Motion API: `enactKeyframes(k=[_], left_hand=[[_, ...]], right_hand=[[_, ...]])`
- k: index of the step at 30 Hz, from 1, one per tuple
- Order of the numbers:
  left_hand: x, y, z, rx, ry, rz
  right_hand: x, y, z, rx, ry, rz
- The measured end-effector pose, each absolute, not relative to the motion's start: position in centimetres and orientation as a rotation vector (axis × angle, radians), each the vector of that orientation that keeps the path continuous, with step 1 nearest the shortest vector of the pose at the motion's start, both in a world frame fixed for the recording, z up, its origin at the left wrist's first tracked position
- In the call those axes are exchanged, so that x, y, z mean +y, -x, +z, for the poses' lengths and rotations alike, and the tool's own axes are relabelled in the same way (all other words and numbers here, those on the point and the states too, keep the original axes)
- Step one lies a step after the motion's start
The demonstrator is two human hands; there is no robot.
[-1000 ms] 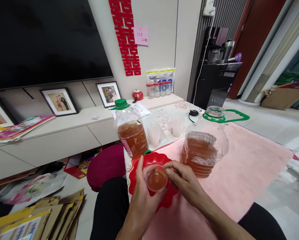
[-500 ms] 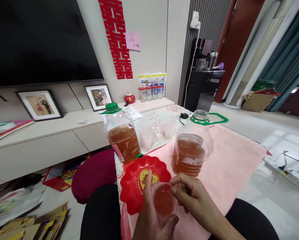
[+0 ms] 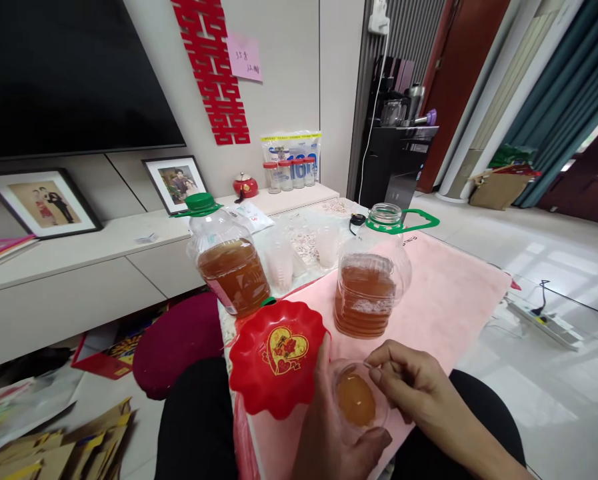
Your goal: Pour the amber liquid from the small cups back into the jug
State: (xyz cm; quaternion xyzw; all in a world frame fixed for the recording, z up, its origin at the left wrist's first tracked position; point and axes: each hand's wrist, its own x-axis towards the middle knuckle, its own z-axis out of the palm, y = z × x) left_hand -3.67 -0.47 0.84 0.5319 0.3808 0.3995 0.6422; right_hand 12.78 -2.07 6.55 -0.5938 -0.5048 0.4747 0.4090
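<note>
A clear plastic cup [image 3: 357, 399] with amber liquid is wrapped by my left hand [image 3: 329, 430] near the front edge of the pink cloth. My right hand [image 3: 413, 387] pinches the cup's rim from the right, thumb and forefinger together. Just left of the cup lies a red scalloped plate [image 3: 251, 373] with a gold heart print. Beyond my hands stands an uncapped clear jug [image 3: 366, 293] of amber liquid with a green handle. A second jug [image 3: 233, 267], with a green cap, stands behind the plate.
Stacked clear cups [image 3: 279, 263] stand between the jugs. Small red-lidded jars [image 3: 291, 175] and a red pot [image 3: 245, 186] are on the white cabinet [image 3: 69, 267]. A maroon stool [image 3: 179, 347] is left of the table. A pink cloth [image 3: 443, 287] covers the table.
The camera view has shifted, so the room appears further left. Both hands and the cup now appear further right, clear of the red plate's centre. The grip on the cup looks the same.
</note>
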Motion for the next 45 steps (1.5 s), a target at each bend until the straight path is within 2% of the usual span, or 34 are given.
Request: enactKeyframes(k=[6,16,22,31,39,45], left_hand=[[-0.3,3.2,1.6,0.827,-1.220,0.795],[-0.9,2.4,0.9,0.694,-0.738,0.784],[-0.2,2.5,2.5,0.641,-0.485,0.692],[0.7,1.0,3.9,0.727,-0.441,0.662],[1.5,-1.7,2.0,0.716,-0.548,0.559],[3.0,-4.5,-1.5,0.610,-0.678,0.412]], right_hand=[[-3.0,-14.0,6.3,-1.221,1.504,1.220],[-3.4,-15.5,6.4,-1.264,1.578,1.098],[-3.6,-17.0,6.8,-1.171,1.559,1.079],[-4.3,-21.6,8.2,-0.984,1.586,0.875],[-2.1,-27.7,7.5,-0.753,1.611,0.666],[2.0,-32.0,6.7,-0.688,1.654,0.555]])
